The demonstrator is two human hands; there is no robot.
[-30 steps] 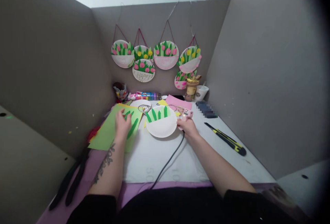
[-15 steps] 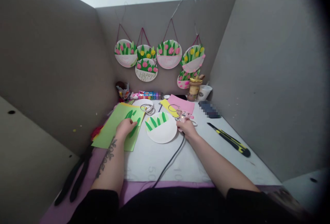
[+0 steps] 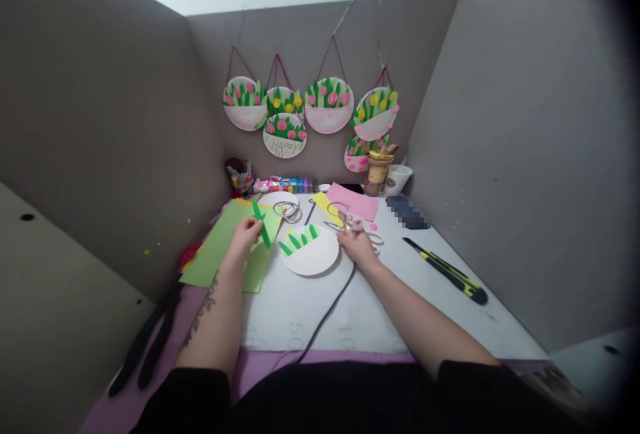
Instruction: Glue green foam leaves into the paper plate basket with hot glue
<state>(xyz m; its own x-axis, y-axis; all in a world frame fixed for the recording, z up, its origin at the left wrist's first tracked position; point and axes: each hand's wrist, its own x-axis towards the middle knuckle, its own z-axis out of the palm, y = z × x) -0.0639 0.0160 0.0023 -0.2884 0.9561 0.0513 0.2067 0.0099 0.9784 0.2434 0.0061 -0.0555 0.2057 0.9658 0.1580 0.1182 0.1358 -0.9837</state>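
Dark flat object (image 3: 406, 213) blurred by pixelation

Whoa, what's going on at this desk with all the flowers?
A person is doing papercraft. The left hand holds green paper leaves up over light green sheets. The right hand grips a pink tool with a black cord, and its fingertips are at the edge of a white plate. That plate has green leaves on it but no flowers. Behind, finished-looking flower plates hang on the grey wall, with pink or yellow blooms.
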